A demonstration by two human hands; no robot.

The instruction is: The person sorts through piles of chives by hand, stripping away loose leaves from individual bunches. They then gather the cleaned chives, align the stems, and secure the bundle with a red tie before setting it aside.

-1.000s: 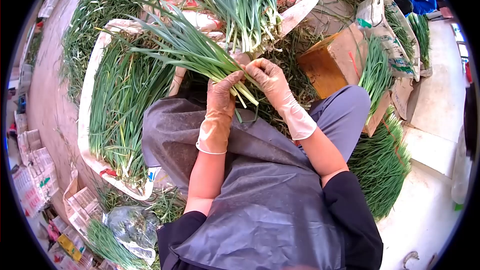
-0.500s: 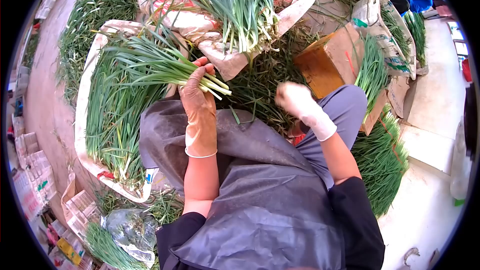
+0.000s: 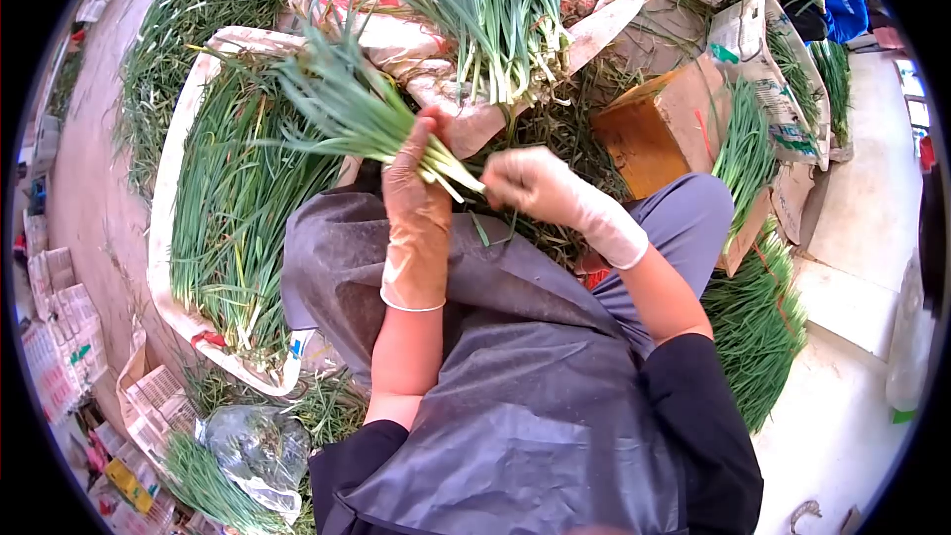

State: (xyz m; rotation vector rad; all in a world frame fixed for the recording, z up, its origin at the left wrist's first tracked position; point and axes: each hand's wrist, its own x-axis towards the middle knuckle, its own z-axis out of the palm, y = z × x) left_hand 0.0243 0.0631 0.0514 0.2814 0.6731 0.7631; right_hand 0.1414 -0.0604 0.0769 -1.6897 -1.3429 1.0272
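Observation:
My left hand (image 3: pixel 411 173), in a stained thin glove, is closed around a bunch of garlic chives (image 3: pixel 347 109). The green leaves fan out to the upper left, slightly blurred, and the pale stem ends point down to the right. At those stem ends is my right hand (image 3: pixel 535 188), in a whitish glove, its fingers pinched together on the tips. A larger heap of garlic chives (image 3: pixel 495 20) lies just beyond, on a cloth-covered support (image 3: pixel 456 124). More chives (image 3: pixel 248 208) fill a pale-lined container (image 3: pixel 163 228) beside my left arm.
A cardboard box (image 3: pixel 664 129) stands beyond my right knee. Tied chives (image 3: pixel 758 327) lie right of my leg. Loose leaf scraps (image 3: pixel 565 129) cover the ground ahead. A clear plastic bag (image 3: pixel 258 451) lies at lower left. A person in blue (image 3: pixel 842 0) is at the upper right.
My right hand has moved left from above my knee to the stem ends of the chives. My left hand has shifted slightly right with the bunch, whose leaves have swung.

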